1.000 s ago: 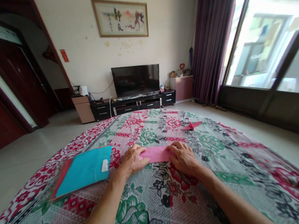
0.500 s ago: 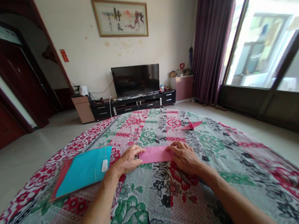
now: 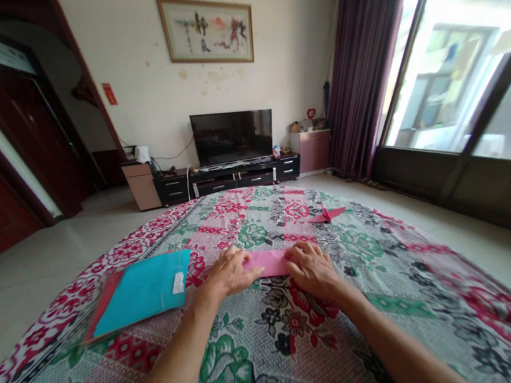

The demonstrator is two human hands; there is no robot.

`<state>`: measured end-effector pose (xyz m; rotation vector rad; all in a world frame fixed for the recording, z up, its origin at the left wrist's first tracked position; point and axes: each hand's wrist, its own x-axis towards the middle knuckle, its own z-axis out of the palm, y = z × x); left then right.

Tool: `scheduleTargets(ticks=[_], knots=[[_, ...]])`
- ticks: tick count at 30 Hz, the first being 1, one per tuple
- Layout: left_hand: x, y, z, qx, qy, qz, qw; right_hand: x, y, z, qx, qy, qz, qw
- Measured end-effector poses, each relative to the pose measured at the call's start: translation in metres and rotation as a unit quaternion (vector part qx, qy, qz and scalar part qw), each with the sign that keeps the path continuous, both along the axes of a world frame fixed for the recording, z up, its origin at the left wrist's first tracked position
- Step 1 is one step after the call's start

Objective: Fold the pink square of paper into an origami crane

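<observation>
A folded strip of pink paper point(image 3: 269, 263) lies flat on the flowered tablecloth point(image 3: 223, 371), between both hands. My left hand point(image 3: 232, 271) is closed on its left end, the thumb along the near edge. At the right end, my right hand point(image 3: 311, 267) has its fingers bent over the paper and gripping it. Beyond my right hand rests a folded red paper shape point(image 3: 327, 215) with pointed ends.
A pack of blue sheets point(image 3: 141, 291) with red ones beneath lies left of my left arm. Past the table's far edge stand a television point(image 3: 233, 136) on a low cabinet point(image 3: 258, 180). Glass doors and a purple curtain point(image 3: 356, 65) are at the right.
My left hand has slid right, further over the left end of the pink paper, so less of the paper shows. My right hand has barely moved.
</observation>
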<state>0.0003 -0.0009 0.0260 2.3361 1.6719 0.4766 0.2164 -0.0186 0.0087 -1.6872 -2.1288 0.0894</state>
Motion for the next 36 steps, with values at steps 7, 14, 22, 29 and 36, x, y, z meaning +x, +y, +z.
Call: scheduleTargets(ticks=[7,14,22,29,36], knots=[[0.027,-0.017,-0.009,0.116,0.063,0.088,0.987,-0.019,-0.009,-0.007,0.086,-0.035,-0.053,0.994],[0.024,-0.01,-0.013,0.103,0.049,0.104,0.988,-0.016,-0.007,-0.006,0.054,-0.036,-0.049,0.997],[-0.008,0.006,-0.009,0.001,0.008,0.016,1.0,0.01,0.004,0.002,-0.037,-0.006,0.028,0.999],[-0.031,0.011,0.0,-0.081,-0.066,-0.056,0.993,0.027,0.013,0.009,-0.11,0.039,0.059,0.991],[-0.026,0.019,-0.007,-0.026,-0.125,0.035,0.991,0.016,0.013,0.004,-0.075,0.038,-0.025,0.996]])
